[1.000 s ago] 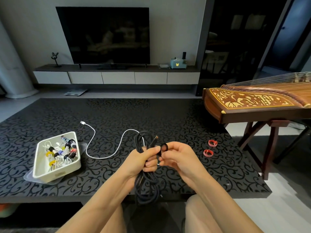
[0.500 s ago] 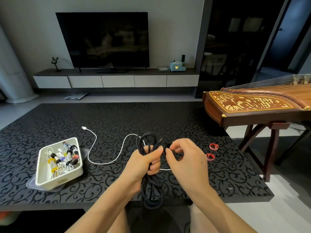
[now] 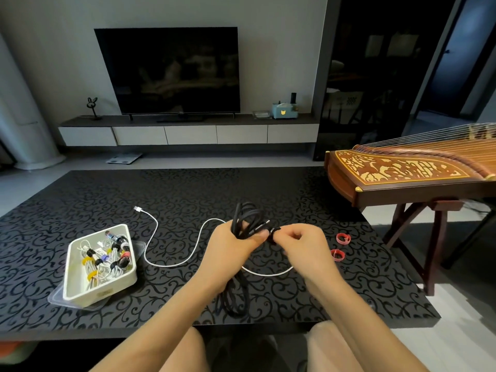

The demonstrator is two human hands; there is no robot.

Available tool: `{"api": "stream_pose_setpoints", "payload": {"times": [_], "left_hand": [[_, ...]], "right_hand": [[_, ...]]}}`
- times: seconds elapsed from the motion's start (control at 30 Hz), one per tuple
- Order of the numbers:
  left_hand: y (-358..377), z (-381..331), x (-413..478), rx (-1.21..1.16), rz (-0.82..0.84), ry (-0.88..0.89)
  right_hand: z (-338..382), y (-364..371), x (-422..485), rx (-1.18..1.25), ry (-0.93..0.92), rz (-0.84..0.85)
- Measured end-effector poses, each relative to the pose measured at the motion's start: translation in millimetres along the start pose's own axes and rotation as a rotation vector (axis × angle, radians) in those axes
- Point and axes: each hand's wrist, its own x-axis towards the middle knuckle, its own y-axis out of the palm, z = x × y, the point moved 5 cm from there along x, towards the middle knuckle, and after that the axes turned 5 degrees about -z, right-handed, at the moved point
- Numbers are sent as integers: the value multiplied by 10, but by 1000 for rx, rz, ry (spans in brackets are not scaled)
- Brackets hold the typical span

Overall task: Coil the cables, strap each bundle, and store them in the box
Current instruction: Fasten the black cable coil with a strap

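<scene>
My left hand (image 3: 230,245) grips a coiled black cable (image 3: 245,218) around its middle; loops stick up above the fist and hang down below it. My right hand (image 3: 303,242) pinches a small black strap (image 3: 273,233) right beside the coil. A loose white cable (image 3: 150,232) snakes across the black patterned table (image 3: 188,189), partly hidden behind my hands. A white box (image 3: 80,288) at the front left holds several strapped white bundles. Two red straps (image 3: 343,238) lie to the right of my hands.
A wooden zither on a stand (image 3: 408,175) sits close off the table's right edge. A clear lid (image 3: 139,245) lies under the box. The TV and low cabinet (image 3: 188,132) stand beyond the table's far side.
Both hands have moved forward over the table with the black coil. The strap, seen as an open loop a second ago, is now held flatter against the coil.
</scene>
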Motion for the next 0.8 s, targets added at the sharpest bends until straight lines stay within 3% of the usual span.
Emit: {"api": "stream_pose_setpoints", "payload": {"times": [0.13,0.33,0.53,0.63,0.8], "left_hand": [[63,8,-19,-217,202,-123],[156,-192,-75,180,166,201],[198,-220,-83,234,254,350],[191,-186,-98,376,327,486],[180,-142,-107,530,379,476]], "right_hand": [[10,-84,62,130,171,178],[148,-186,28,-16,-10,279],[209,-274,-30,-1,-54,367],[182,-291,-83,24,-72,431],[164,-273,-105,-60,-173,368]]}}
